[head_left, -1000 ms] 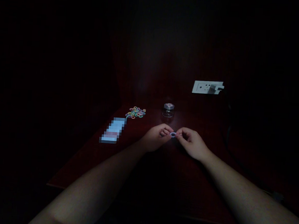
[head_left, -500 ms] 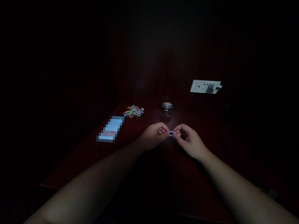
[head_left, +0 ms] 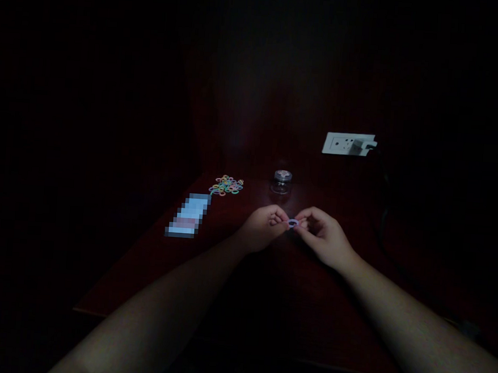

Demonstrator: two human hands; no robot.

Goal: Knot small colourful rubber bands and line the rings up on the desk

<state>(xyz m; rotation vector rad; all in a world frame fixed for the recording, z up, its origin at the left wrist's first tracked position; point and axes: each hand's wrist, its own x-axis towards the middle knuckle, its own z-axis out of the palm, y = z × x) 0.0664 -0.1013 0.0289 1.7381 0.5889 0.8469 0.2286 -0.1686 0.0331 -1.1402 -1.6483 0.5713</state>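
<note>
A small pale purple hair tie (head_left: pixel 293 220) is held up between both hands, its loop standing a little open. My left hand (head_left: pixel 265 227) pinches its left side between thumb and forefinger, the other fingers curled in. On the opposite side, my right hand (head_left: pixel 324 237) grips it in a similar pinch. Just beyond the hands stands a small clear jar (head_left: pixel 282 184) with a lid. Farther left lies a loose pile of multicoloured hair ties (head_left: pixel 227 186).
A phone-like lit rectangle (head_left: pixel 188 215), blurred by pixels, lies on the dark red table (head_left: pixel 140 284) at left. On the back wall is a white socket panel (head_left: pixel 341 143) with a plug in it; a dark cable runs down the right side. The surroundings are very dark.
The whole view has shifted, so things sit slightly farther right. Both hands keep their pinch on the hair tie and have moved slightly right; its loop looks a little wider.
</note>
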